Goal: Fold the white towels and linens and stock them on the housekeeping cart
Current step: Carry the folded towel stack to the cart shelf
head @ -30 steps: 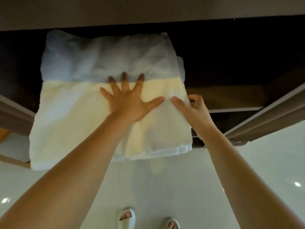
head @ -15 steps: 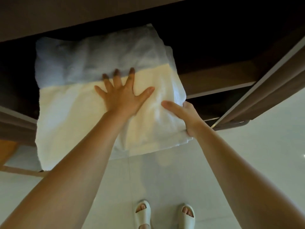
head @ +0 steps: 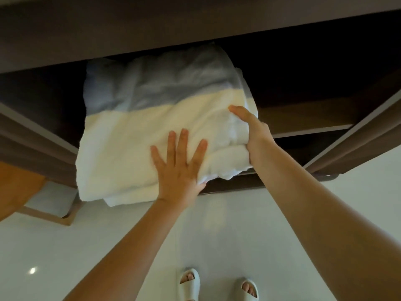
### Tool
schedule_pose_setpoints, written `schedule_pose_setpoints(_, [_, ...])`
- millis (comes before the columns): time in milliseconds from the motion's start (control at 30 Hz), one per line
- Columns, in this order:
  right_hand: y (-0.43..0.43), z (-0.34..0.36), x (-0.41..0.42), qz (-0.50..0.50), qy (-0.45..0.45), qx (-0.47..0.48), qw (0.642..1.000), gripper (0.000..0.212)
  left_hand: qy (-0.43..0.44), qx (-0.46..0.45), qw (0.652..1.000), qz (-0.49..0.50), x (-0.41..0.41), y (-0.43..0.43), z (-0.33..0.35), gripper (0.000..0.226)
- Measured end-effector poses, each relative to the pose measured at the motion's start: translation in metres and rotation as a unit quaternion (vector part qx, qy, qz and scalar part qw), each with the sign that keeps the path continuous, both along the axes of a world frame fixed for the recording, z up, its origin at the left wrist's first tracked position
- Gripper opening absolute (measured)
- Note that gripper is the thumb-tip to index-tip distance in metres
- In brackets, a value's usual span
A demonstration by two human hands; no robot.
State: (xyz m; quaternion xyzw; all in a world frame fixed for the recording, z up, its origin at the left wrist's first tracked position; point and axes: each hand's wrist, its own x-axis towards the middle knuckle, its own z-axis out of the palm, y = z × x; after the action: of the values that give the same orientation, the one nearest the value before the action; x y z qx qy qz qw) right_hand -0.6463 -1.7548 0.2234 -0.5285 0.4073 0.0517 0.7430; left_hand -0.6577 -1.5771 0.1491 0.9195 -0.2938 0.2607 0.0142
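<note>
folded white towel [head: 134, 148] lies on the cart shelf [head: 303, 118], far half in shadow under the top board [head: 152, 29], near edge hanging past the shelf front. left grip [head: 180, 172] lies flat on top, fingers straight and spread — pressing. right grip [head: 253, 131] clasps the towel's right edge, thumb on top. below — pale floor [head: 238, 235], two sandalled feet [head: 189, 281].

Right of the folded towel [head: 152, 135] the shelf [head: 303, 117] lies open and dark, but the top panel [head: 173, 25] hangs low above and a side rail [head: 358, 135] bars the far right.
</note>
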Motion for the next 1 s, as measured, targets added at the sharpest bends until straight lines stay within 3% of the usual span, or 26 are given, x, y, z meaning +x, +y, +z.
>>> schedule_pose_setpoints(67, [-0.001,0.004,0.01,0.003,-0.002,-0.003,1.0,0.079,0.002,0.012,1.0,0.004,0.015,0.0,0.008,0.091])
schedule_pose_setpoints(200, [-0.015,0.008,0.035,0.052,-0.006,-0.087,0.995,0.082,0.046,0.065,0.997,0.01,0.04,0.003,0.021,0.113])
schedule_pose_setpoints(300, [-0.02,0.005,0.05,0.051,0.007,-0.131,0.99,0.086,0.106,0.102,0.989,-0.017,0.057,0.001,0.035,0.103])
schedule_pose_setpoints(433, [-0.021,-0.004,0.048,0.123,0.039,-0.08,0.988,0.078,0.226,0.125,0.965,-0.051,0.083,0.008,0.046,0.088])
schedule_pose_setpoints(567, [-0.01,-0.016,0.032,0.204,0.033,-0.064,0.976,0.091,0.226,0.149,0.962,-0.046,0.096,0.018,0.052,0.088])
schedule_pose_setpoints(633, [-0.002,-0.02,0.03,0.164,0.012,-0.073,0.984,0.086,0.211,0.149,0.965,-0.045,0.093,0.02,0.052,0.096])
schedule_pose_setpoints(767, [0.002,-0.021,0.028,0.122,0.013,-0.092,0.988,0.075,0.091,0.141,0.986,0.019,0.069,0.042,0.04,0.118])
schedule_pose_setpoints(867, [0.001,-0.019,0.028,0.131,0.004,-0.11,0.985,0.073,0.087,0.17,0.977,0.094,0.06,0.074,0.03,0.134])
schedule_pose_setpoints(1000, [0.005,-0.018,0.034,0.117,-0.017,-0.12,0.986,0.072,0.136,0.168,0.967,0.136,0.07,0.081,0.039,0.116])
